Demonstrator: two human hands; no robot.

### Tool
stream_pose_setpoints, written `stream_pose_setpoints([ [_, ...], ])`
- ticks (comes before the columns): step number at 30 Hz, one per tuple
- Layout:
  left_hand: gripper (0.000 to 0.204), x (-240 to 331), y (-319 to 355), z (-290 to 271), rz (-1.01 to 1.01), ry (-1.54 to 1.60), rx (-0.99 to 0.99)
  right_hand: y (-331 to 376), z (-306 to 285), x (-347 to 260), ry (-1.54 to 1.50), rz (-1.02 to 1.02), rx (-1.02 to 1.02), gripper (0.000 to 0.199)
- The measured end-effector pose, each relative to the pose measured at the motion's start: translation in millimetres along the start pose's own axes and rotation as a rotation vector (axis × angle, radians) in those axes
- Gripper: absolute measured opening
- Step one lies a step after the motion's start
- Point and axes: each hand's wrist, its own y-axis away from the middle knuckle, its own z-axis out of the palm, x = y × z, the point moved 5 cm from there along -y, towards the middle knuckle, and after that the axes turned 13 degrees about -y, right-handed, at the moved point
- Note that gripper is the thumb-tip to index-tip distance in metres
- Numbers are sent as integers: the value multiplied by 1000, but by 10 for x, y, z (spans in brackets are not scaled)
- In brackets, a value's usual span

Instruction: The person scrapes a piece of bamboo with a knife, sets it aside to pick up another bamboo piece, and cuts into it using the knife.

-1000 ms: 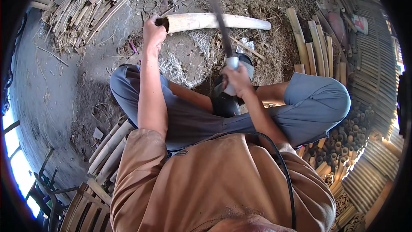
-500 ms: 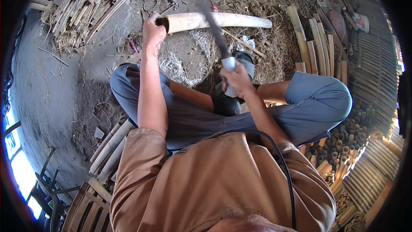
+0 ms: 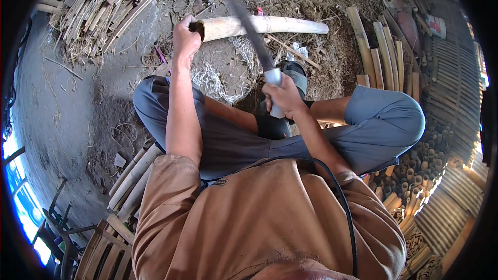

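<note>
A thick, pale bamboo pole (image 3: 290,24) lies crosswise over the littered ground, its hollow end toward the left. My left hand (image 3: 185,39) grips the rim of that hollow end, with fingers reaching into or behind it where I cannot see them. In my right hand (image 3: 282,96) is a machete (image 3: 253,33), held by its whitish handle. The long dark blade points up and to the left and passes in front of the bamboo in this view; whether it touches the pole I cannot tell. My legs are folded, with a sandalled foot (image 3: 295,75) close to the right hand.
Split bamboo strips (image 3: 111,5) are heaped at the far left. Cut bamboo pieces (image 3: 378,54) stand at the right, near stacked bamboo tubes (image 3: 423,161). Pale fibre shavings (image 3: 212,80) lie before my knees. Bamboo poles (image 3: 135,176) rest beside my left hip.
The machete and my right hand have shifted slightly left, and the blade tip has swung left. My left hand and the bamboo pole stay nearly where they were.
</note>
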Motion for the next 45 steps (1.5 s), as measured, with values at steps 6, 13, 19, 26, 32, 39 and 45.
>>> stream_pose_setpoints([
  [6,15,19,59,-13,61,-18,-19,-80,-279,-172,115,-79,242,11],
  [13,11,211,11,11,118,-35,-12,-90,-306,43,-82,-46,186,9],
  [19,13,88,68,-66,169,-52,-43,-18,29,-160,160,-94,-9,16],
  [26,13,337,49,0,182,-41,-39,-69,-418,-61,-122,-102,349,8],
  [32,13,143,49,-30,271,51,-78,19,128,-164,114,-59,-62,15],
  [39,13,271,15,75,246,80,-143,-123,-552,-67,-102,-75,324,9],
  [45,11,231,24,-133,325,34,-108,55,72,-62,96,-3,-92,17],
])
